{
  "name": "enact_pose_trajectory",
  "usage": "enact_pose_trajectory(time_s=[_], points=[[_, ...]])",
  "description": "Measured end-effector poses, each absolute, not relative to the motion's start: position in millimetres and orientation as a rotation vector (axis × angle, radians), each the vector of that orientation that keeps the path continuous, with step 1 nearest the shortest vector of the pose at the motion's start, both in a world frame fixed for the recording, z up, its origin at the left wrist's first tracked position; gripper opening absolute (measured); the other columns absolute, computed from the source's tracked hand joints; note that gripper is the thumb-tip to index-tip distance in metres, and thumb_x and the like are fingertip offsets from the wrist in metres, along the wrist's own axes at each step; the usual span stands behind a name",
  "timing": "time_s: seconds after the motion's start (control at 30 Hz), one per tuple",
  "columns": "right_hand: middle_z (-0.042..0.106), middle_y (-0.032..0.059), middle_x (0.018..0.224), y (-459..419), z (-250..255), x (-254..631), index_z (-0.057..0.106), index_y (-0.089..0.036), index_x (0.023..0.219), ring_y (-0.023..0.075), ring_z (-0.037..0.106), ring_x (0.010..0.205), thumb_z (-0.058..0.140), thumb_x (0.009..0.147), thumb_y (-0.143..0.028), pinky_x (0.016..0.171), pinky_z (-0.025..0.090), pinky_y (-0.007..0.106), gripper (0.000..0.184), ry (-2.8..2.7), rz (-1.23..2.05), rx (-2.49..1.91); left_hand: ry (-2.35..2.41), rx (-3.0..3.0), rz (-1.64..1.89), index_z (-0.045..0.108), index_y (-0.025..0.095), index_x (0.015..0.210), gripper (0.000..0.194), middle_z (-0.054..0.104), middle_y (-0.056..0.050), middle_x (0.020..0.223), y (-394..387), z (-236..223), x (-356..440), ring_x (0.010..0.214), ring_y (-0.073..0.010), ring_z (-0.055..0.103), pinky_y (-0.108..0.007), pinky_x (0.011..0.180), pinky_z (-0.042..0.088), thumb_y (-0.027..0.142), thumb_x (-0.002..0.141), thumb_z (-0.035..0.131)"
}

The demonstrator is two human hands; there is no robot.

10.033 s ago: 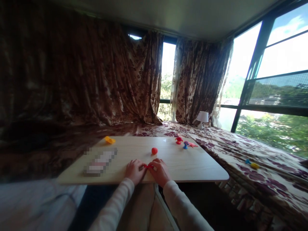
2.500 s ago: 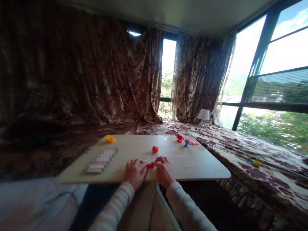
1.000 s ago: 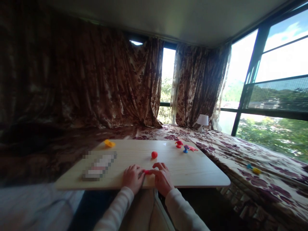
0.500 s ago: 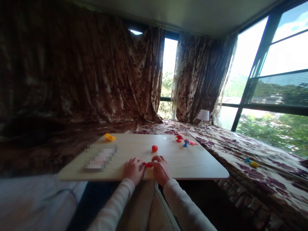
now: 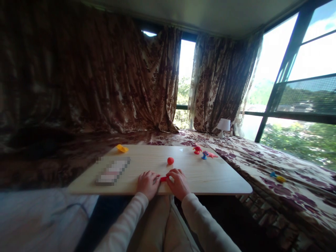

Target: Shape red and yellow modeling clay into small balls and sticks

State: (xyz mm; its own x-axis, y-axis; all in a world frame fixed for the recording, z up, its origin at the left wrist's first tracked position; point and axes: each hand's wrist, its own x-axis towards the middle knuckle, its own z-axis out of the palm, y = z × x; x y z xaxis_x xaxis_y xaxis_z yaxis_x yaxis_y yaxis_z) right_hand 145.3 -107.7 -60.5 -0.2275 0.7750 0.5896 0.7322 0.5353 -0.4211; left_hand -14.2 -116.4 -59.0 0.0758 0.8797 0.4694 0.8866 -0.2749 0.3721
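Note:
Between my hands at the table's near edge lies a short red strip of what looks like modelling clay [image 5: 163,179]. My left hand [image 5: 148,184] has its thumb and fingers closed at the strip's left end. The right end is pinched by the fingers of my right hand [image 5: 179,183], which cover part of it. Just beyond the hands a round red ball [image 5: 170,161] rests on the pale wooden table [image 5: 147,157].
At the table's back right stand a red toy figure [image 5: 197,149], a blue one [image 5: 204,155] and a flat pinkish-red piece [image 5: 212,155]. A yellow piece [image 5: 122,148] and a blurred-out flat item [image 5: 112,171] lie left. A white lamp [image 5: 223,126] stands behind.
My right hand's raised fingers have come down towards the red strip, and more of its middle shows, straighter and flatter. The whole view has shifted slightly; the ball stays put.

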Motion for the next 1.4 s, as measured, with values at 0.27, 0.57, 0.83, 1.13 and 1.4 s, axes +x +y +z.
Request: enact_pose_trajectory(time_s=[0.27,0.57,0.83,1.13,1.4], points=[[0.066,0.0019,0.087,-108.7,-63.1,146.6,0.068,-0.024,0.091,0.0170,0.053,0.085,0.058,0.078,-0.015,0.079,0.040,0.028,0.018,-1.988,0.087,-1.181,-1.806,-2.305,-1.022,0.070,0.025,0.083,0.016,0.065,-0.002,0.091,-117.6,-60.3,-15.0,0.093,-0.0193,0.053,-0.036,0.088,0.036,0.030,0.080,0.055],[0.064,0.0017,0.085,-108.4,-63.0,147.0,0.070,-0.025,0.089,0.0166,0.051,0.084,0.058,0.081,-0.021,0.080,0.040,0.028,0.015,-1.998,0.074,-1.160,-1.881,-2.297,-1.026,0.071,0.025,0.079,0.017,0.066,-0.002,0.088,-115.7,-57.9,-12.6,0.092,-0.0195,0.055,-0.036,0.085,0.037,0.035,0.078,0.057],[0.064,0.0013,0.082,-107.9,-61.3,146.7,0.072,-0.026,0.085,0.0156,0.051,0.081,0.059,0.082,-0.024,0.078,0.039,0.027,0.013,-2.003,0.103,-1.193,-1.947,-2.288,-0.994,0.072,0.026,0.080,0.019,0.066,-0.002,0.091,-112.1,-57.8,-11.4,0.092,-0.0200,0.056,-0.035,0.085,0.037,0.039,0.077,0.058],[0.065,0.0021,0.087,-109.9,-59.0,146.5,0.071,-0.024,0.089,0.0173,0.051,0.085,0.061,0.079,-0.019,0.079,0.040,0.028,0.015,-1.966,0.113,-1.181,-1.863,-2.290,-1.039,0.072,0.028,0.080,0.016,0.066,-0.002,0.087,-114.5,-60.1,-14.0,0.091,-0.0201,0.054,-0.037,0.087,0.035,0.036,0.077,0.058],[0.063,0.0023,0.088,-121.6,-65.2,155.4,0.069,-0.026,0.095,0.0181,0.048,0.088,0.051,0.080,-0.008,0.080,0.039,0.030,0.029,-2.049,0.060,-1.098,-1.784,-2.324,-1.064,0.071,0.030,0.085,0.017,0.066,-0.001,0.085,-127.7,-61.0,-15.2,0.090,-0.0192,0.054,-0.037,0.090,0.034,0.030,0.078,0.056]])
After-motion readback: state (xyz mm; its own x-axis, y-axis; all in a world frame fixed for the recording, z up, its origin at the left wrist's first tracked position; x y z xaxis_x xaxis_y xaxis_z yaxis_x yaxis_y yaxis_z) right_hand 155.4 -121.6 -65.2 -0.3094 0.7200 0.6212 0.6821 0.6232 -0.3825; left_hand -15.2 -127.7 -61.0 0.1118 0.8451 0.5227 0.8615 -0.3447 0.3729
